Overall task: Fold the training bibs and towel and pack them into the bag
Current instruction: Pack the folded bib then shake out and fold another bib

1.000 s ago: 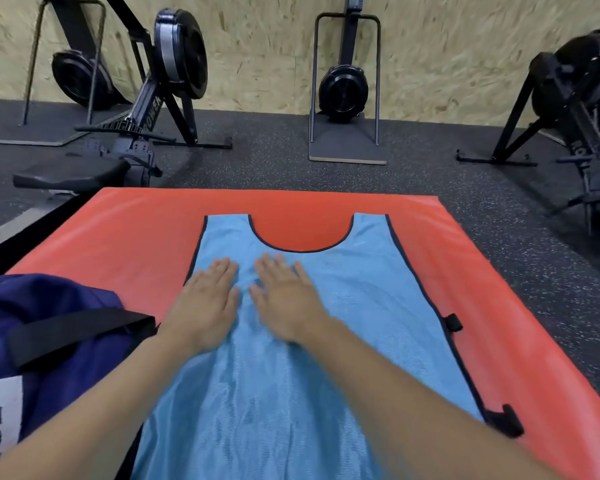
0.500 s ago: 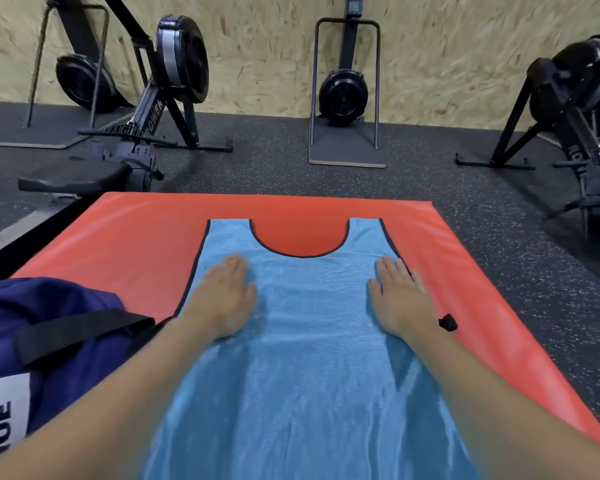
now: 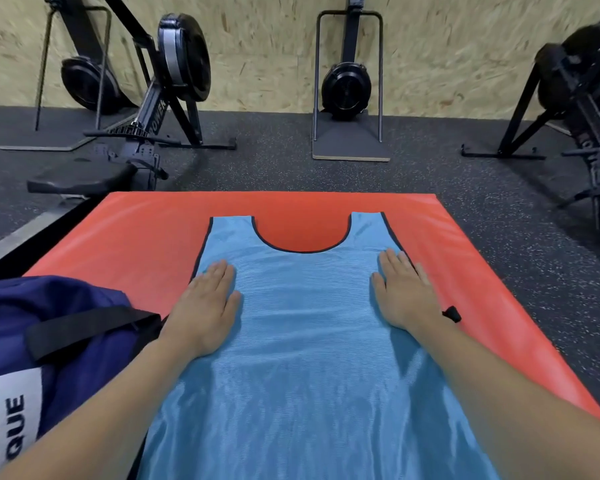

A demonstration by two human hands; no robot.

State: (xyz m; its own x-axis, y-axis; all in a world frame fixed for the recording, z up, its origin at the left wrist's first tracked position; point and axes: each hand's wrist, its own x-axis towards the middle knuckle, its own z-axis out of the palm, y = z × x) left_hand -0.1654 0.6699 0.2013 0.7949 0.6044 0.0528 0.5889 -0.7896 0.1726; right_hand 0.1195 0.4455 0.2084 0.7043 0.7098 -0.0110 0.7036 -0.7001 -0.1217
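From the head camera, a blue training bib [image 3: 302, 341] lies spread flat on a red mat [image 3: 146, 237] on the dark speckled floor [image 3: 499, 188], neck opening pointing away from the person. The left hand [image 3: 205, 306] presses palm-down on the bib's left edge, fingers [image 3: 219, 271] straight and close together, holding nothing. The right hand [image 3: 404, 292] presses flat on the right edge in the same way, fingers straight, with a small black tab [image 3: 451, 314] just beside its wrist. A navy bag [image 3: 49, 341] with a black strap sits at the left, overlapping the mat's near corner. Black exercise machines [image 3: 174, 81] stand along the far wall.
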